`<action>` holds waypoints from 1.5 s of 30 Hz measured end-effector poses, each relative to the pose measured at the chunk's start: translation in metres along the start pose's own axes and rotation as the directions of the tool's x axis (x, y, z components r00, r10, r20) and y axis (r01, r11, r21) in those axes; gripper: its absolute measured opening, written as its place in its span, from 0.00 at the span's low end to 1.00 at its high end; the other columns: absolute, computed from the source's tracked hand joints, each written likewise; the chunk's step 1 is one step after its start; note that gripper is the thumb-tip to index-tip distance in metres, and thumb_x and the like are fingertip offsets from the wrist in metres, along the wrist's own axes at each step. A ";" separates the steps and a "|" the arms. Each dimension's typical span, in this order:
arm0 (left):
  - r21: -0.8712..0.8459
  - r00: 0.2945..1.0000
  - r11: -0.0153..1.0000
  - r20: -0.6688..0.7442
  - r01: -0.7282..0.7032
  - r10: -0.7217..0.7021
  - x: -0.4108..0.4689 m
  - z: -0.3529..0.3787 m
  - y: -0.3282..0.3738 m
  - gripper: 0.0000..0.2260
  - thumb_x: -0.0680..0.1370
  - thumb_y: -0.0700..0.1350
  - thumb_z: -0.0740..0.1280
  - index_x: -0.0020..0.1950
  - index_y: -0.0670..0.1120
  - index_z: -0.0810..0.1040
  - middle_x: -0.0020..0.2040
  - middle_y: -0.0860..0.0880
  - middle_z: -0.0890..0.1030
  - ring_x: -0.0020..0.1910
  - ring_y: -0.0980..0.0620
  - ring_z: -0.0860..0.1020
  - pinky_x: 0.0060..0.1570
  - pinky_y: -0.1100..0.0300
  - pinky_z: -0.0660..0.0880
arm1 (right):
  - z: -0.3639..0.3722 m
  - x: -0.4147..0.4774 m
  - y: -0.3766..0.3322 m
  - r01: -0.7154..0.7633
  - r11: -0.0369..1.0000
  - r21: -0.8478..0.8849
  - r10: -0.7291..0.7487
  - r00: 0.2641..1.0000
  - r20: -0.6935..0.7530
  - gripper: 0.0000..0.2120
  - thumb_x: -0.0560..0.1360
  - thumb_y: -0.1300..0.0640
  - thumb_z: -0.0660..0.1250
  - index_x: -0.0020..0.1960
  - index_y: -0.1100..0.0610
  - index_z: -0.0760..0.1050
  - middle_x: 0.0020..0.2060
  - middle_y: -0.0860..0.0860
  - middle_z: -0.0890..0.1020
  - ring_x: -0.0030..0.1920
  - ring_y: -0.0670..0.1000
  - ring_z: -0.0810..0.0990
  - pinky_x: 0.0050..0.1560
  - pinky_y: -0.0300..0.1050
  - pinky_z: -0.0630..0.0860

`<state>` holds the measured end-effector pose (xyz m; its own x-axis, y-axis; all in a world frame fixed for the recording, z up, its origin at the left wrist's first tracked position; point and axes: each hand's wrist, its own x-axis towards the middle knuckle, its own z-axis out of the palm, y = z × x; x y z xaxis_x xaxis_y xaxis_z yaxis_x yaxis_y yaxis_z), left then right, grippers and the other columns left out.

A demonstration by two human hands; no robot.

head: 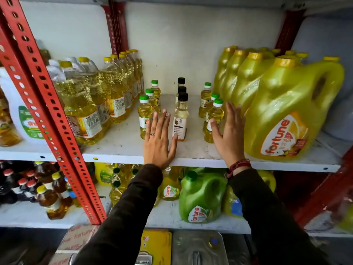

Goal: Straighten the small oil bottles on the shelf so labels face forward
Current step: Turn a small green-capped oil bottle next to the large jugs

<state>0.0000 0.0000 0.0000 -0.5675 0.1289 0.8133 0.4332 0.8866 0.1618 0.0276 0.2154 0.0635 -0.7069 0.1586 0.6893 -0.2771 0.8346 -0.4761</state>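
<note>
A white metal shelf (122, 148) on red slotted uprights (47, 104) fills the view, against a pale back wall, with more oil stock on the shelf below. The biggest items are the yellow jugs (286, 115) at the right end, then the row of tall clear bottles (84, 104) at the left. Between them, on bare shelf, stand the small oil bottles in three short files running front to back: green-capped ones on the left (145, 115), black-capped ones in the middle (180, 119), and green-capped ones on the right (214, 119). All stand upright; the front middle label faces roughly forward, while the side files look turned somewhat, though their labels are partly hidden.

The person's left hand (158, 140) lies flat with fingers spread wide, between the left and middle files and close to both, holding nothing. The right hand (228, 134) is likewise open and empty, fingers extended, set between the right file and the nearest jug, its thumb close to the front bottle.

The risk is likely toppling: these bottles are narrow and tall, so a sideways sweep of either open palm could knock a front one into those behind, or push one off the shelf's front edge.
</note>
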 end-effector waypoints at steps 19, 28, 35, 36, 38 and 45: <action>0.124 0.993 0.989 0.070 0.084 -0.093 -0.010 0.014 -0.014 0.33 0.84 0.58 0.52 0.85 0.42 0.55 0.86 0.43 0.54 0.85 0.46 0.46 0.83 0.54 0.36 | -0.006 0.069 0.024 -0.384 0.865 0.321 0.306 0.914 0.268 0.16 0.68 0.54 0.80 0.52 0.53 0.79 0.52 0.53 0.84 0.52 0.51 0.82 0.57 0.47 0.78; 0.136 0.993 0.987 0.067 0.083 -0.092 -0.010 0.014 -0.015 0.34 0.84 0.59 0.53 0.85 0.42 0.55 0.86 0.44 0.53 0.85 0.49 0.43 0.82 0.55 0.35 | -0.003 0.069 0.011 -0.301 0.946 0.120 0.286 0.950 0.124 0.28 0.62 0.41 0.81 0.51 0.58 0.78 0.46 0.50 0.82 0.46 0.49 0.80 0.48 0.45 0.78; 0.130 0.994 0.988 0.070 0.080 -0.090 -0.010 0.014 -0.015 0.34 0.84 0.59 0.53 0.85 0.42 0.55 0.86 0.44 0.53 0.85 0.48 0.44 0.83 0.54 0.36 | -0.006 0.067 0.013 -0.334 0.921 0.202 0.274 0.922 0.272 0.22 0.69 0.52 0.78 0.60 0.58 0.80 0.58 0.54 0.84 0.58 0.51 0.80 0.56 0.43 0.73; 0.131 0.994 0.988 0.069 0.078 -0.088 -0.010 0.014 -0.015 0.34 0.84 0.59 0.53 0.85 0.42 0.55 0.86 0.45 0.53 0.85 0.48 0.44 0.83 0.54 0.36 | -0.007 0.066 0.013 -0.341 0.917 0.207 0.281 0.921 0.272 0.22 0.69 0.53 0.79 0.60 0.58 0.80 0.58 0.54 0.83 0.58 0.51 0.80 0.56 0.43 0.72; 0.134 0.994 0.988 0.069 0.074 -0.083 -0.010 0.015 -0.015 0.34 0.84 0.59 0.53 0.85 0.42 0.55 0.86 0.45 0.52 0.85 0.48 0.44 0.83 0.54 0.36 | -0.007 0.066 0.012 -0.355 0.910 0.213 0.301 0.920 0.250 0.23 0.67 0.52 0.80 0.59 0.59 0.81 0.56 0.54 0.84 0.55 0.50 0.80 0.55 0.44 0.74; 0.120 0.993 0.990 0.084 0.077 -0.087 -0.010 0.014 -0.015 0.34 0.84 0.60 0.52 0.85 0.42 0.55 0.86 0.44 0.54 0.85 0.47 0.46 0.83 0.54 0.37 | -0.004 0.064 0.005 -0.333 0.928 0.169 0.308 0.938 0.161 0.24 0.60 0.45 0.83 0.48 0.54 0.78 0.45 0.50 0.83 0.47 0.50 0.82 0.50 0.47 0.80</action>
<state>-0.0104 -0.0082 -0.0181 -0.6596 0.0876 0.7465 0.3014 0.9407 0.1558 -0.0161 0.2321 0.1071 -0.8531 0.3202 0.4119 -0.1316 0.6319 -0.7638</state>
